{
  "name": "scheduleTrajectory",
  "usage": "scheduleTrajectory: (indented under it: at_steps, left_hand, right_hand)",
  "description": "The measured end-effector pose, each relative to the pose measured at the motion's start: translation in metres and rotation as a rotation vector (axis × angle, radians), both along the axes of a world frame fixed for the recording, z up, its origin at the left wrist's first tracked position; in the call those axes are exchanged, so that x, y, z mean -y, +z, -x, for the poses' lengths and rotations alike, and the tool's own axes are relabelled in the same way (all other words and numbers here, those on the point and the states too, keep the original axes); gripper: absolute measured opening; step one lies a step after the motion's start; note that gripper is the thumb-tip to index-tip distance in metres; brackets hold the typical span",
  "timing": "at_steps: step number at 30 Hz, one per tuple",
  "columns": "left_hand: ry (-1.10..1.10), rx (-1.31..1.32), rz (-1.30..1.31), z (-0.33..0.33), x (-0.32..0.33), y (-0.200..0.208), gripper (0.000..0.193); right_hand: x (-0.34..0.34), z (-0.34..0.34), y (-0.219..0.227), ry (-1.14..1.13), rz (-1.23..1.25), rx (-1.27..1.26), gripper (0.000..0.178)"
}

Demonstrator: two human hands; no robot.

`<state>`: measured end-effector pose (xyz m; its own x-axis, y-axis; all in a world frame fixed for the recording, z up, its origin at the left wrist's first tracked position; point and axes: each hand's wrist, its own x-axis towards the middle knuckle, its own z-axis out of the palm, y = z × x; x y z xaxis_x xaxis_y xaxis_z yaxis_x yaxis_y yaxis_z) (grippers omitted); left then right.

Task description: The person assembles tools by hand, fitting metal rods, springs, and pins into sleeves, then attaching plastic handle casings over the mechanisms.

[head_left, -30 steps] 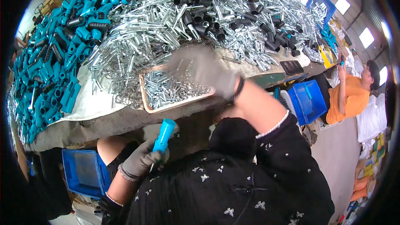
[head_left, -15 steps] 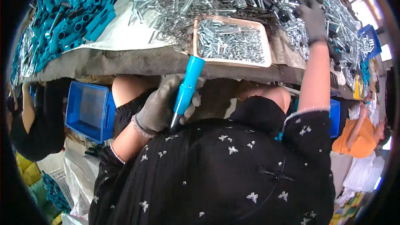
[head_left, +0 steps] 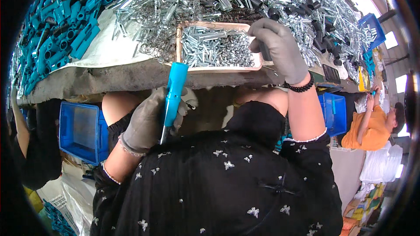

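Note:
In its grey glove, my left hand (head_left: 148,116) is wrapped round a teal plastic tube (head_left: 176,85), held at a slant above my lap. A thin metal rod (head_left: 164,134) sticks out of the tube's lower end. My right hand (head_left: 280,46), also gloved, is over the right edge of a pale tray (head_left: 218,68) with its fingers curled. A dark, short piece (head_left: 265,53), probably a black plastic part, shows below those fingers; the palm hides much of it. Small metal pins and fittings (head_left: 218,48) fill the tray.
Teal tubular parts (head_left: 65,26) are heaped at the left. Metal tubes, wire springs (head_left: 159,39) and black parts (head_left: 321,35) cover the table's far side. Blue crates (head_left: 81,126) stand below the table on both sides. A person in orange (head_left: 372,126) sits at the right.
My right hand has come back from the black parts at the far right to the tray, a dark piece now in its fingers. My left hand still holds the teal tube.

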<state>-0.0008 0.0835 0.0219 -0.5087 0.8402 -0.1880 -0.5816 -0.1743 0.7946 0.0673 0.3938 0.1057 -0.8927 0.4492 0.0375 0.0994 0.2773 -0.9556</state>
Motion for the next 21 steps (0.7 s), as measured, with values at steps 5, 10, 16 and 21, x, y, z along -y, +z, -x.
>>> scheduleTrajectory:
  at_steps: [5,10,16,21]
  left_hand:
    - [-0.014,-0.096,0.027,0.0,-0.002,0.005,0.063]
    - [-0.016,-0.078,0.054,0.003,-0.013,0.008,0.061]
    - [0.018,-0.186,0.117,0.003,-0.021,0.024,0.062]
    - [0.063,-0.216,0.124,-0.002,-0.024,0.022,0.068]
  right_hand:
    - [-0.014,0.012,-0.02,0.396,-0.876,0.065,0.023]
    - [0.012,0.035,-0.031,0.414,-1.062,0.353,0.024]
    - [0.004,0.038,-0.03,0.407,-0.985,0.34,0.021]
    - [-0.003,0.021,-0.025,0.257,-0.818,0.194,0.021]
